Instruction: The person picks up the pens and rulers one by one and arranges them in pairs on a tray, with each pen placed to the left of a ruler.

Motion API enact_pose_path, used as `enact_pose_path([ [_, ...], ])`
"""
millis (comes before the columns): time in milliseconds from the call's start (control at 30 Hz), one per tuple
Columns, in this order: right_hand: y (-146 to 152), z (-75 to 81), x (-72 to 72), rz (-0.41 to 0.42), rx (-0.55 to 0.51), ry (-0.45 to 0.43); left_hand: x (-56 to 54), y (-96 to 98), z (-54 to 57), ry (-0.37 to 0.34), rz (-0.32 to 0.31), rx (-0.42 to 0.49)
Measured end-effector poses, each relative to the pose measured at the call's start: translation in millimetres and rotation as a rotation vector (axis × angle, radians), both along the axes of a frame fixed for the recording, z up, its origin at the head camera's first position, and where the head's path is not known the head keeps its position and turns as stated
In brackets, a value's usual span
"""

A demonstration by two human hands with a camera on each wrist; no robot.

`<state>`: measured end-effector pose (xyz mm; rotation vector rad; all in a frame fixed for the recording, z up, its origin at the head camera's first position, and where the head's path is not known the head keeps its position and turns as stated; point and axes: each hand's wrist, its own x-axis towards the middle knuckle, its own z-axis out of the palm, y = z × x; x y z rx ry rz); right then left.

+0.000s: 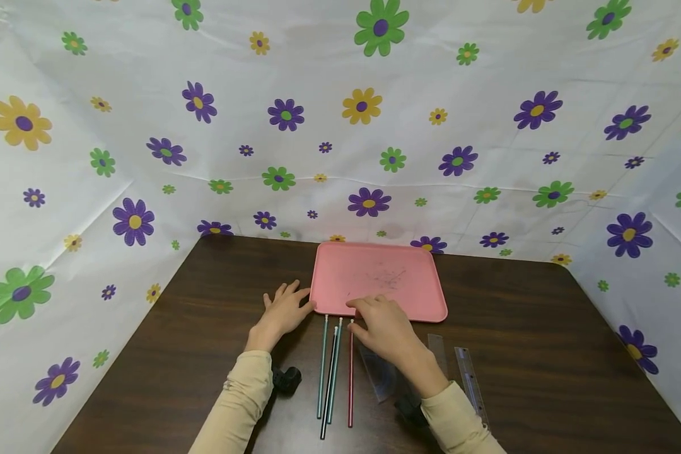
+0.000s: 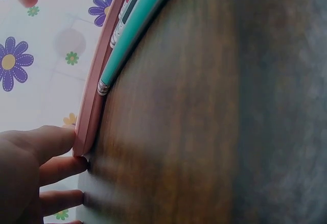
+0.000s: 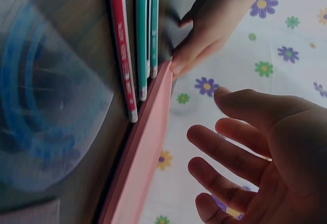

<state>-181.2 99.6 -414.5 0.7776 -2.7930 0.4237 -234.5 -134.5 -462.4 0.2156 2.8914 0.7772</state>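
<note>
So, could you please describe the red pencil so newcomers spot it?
In the head view, find the pink tray on the dark table. Four pencils lie by its near edge; the red pencil is rightmost, the only red one.

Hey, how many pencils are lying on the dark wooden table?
4. Left to right in the head view, on the near side of the pink rectangular tray: a slim teal pencil, a slim black pencil, another teal pencil and a slim red pencil. None seems hidden.
</note>
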Motion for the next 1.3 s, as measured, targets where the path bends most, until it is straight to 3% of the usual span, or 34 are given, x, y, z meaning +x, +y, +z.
enact_pose_path([
  [400, -20, -0.7, 1.4, 0.038, 0.034, -0.036, 1.6, 1.5, 2.8, 0.000, 0.004, -0.005],
  [933, -43, -14.0, 6.8, 0.081, 0.130, -0.060, 0.7, 0.4, 3.0, -0.012, -0.002, -0.009],
  [1300, -53, -20.7, 8.2, 0.069, 0.191, -0.076, -0.5, 1.2, 3.0, -0.008, -0.003, -0.006],
])
